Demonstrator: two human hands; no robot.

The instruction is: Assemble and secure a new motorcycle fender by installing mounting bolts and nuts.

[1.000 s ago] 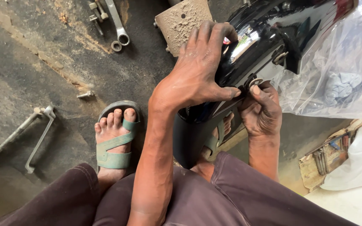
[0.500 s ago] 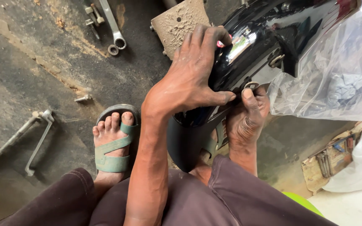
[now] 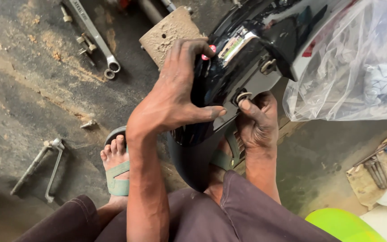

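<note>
Bracing a glossy black fender (image 3: pixel 229 80) between our knees, we press our left hand (image 3: pixel 175 96) flat on its curved top, fingers spread apart and thumb stretched toward three o'clock along the lower edge. Our right hand (image 3: pixel 258 123) sits at four o'clock of the left, thumb tip pushed against a small round metal fitting (image 3: pixel 242 95) on the fender's flank; whether the other fingers grip anything we cannot tell. Listed around: combination spanner (image 3: pixel 96 38) at eleven o'clock on the concrete floor (image 3: pixel 32 98), loose bolts (image 3: pixel 83 42) beside it, bent metal bracket (image 3: pixel 45 166) at eight o'clock, clear plastic bag (image 3: pixel 359 67) at two o'clock, green sandal (image 3: pixel 116 177) on our left foot.
</note>
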